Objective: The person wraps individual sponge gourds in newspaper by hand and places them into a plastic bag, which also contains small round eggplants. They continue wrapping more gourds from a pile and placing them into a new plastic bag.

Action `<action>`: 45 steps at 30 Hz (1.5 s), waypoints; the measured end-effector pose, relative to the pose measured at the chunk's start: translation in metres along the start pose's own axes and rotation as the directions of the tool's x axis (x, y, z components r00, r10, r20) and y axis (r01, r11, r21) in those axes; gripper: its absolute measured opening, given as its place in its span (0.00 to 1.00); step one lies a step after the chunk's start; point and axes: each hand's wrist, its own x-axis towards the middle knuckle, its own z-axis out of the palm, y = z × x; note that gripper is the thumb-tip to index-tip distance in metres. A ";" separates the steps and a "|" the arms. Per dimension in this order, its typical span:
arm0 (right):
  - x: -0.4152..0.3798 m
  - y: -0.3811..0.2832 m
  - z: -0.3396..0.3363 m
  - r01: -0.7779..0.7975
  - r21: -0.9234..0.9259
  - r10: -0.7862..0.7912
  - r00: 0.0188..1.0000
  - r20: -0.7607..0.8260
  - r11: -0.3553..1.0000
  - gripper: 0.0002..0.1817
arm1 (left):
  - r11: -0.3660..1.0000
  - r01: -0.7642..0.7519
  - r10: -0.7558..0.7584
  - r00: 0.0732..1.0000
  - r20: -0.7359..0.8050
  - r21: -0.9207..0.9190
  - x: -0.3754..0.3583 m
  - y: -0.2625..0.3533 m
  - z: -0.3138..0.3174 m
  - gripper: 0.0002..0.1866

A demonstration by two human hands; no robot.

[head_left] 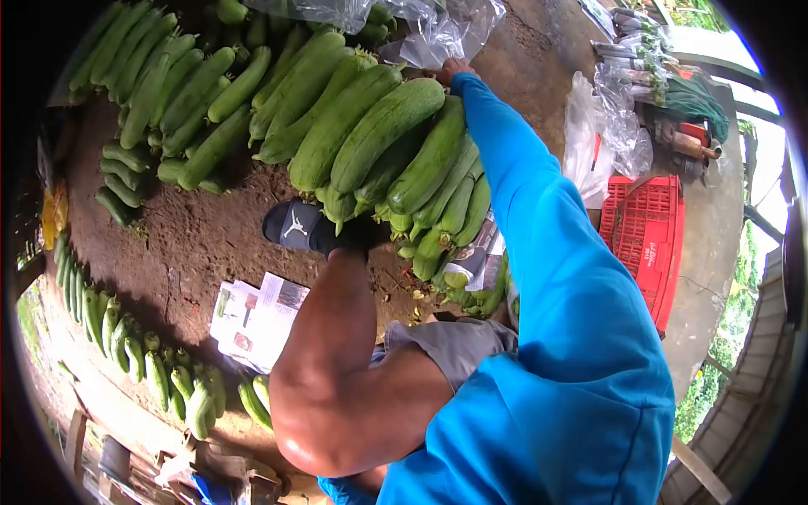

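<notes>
My right hand [453, 69] reaches far out in a bright blue sleeve [539, 219] and grips the edge of a clear plastic bag [438, 27] at the top of the view. Only the back of the hand shows. Just beside and under the arm lies a pile of long green gourds [379, 130] on the dirt floor. My bare knee [337, 396] is bent in front of me, with my foot in a black sandal [295, 225] planted against the pile. My left hand is out of sight.
More green gourds [168, 84] lie stacked at the upper left, and a row of smaller ones [126, 345] runs along the lower left. Newspaper sheets [252, 320] lie on the ground by my knee. A red plastic crate [648, 227] and more clear bags [606, 126] sit at the right.
</notes>
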 end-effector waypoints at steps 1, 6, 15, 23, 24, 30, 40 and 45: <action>0.001 -0.002 -0.004 0.033 -0.023 -0.033 0.999 -0.003 0.999 0.42 | 1.000 0.011 -0.011 1.000 0.009 -0.004 0.002 0.001 0.000 0.15; 0.023 -0.003 0.004 0.073 -0.069 -0.070 0.996 0.048 0.995 0.34 | 0.999 0.051 -0.050 0.997 0.057 -0.009 0.009 0.004 0.000 0.14; 0.011 -0.017 -0.005 0.079 -0.091 -0.079 0.997 -0.001 0.993 0.36 | 0.993 0.111 -0.108 0.990 0.085 -0.032 0.011 0.008 0.006 0.14; 0.050 -0.016 0.014 0.101 -0.155 -0.103 0.995 -0.010 0.983 0.36 | 0.986 0.162 -0.157 0.982 0.104 -0.039 0.003 0.013 0.009 0.14; 0.055 -0.014 0.019 0.120 -0.174 -0.119 0.993 0.014 0.977 0.36 | 0.985 0.167 -0.162 0.981 0.109 -0.039 0.002 0.014 0.010 0.14; 0.114 0.009 0.056 0.258 -0.241 -0.278 0.959 -0.054 0.936 0.38 | 0.980 0.195 -0.188 0.974 0.128 -0.044 -0.005 0.018 0.015 0.14; 0.125 -0.004 0.063 0.392 -0.232 -0.422 0.902 -0.095 0.890 0.23 | 0.963 0.241 -0.227 0.966 0.123 -0.118 -0.018 0.020 0.034 0.13; 0.073 -0.014 0.022 0.401 -0.111 -0.415 0.889 -0.191 0.909 0.21 | 0.961 0.227 -0.211 0.972 0.107 -0.160 -0.023 0.018 0.038 0.13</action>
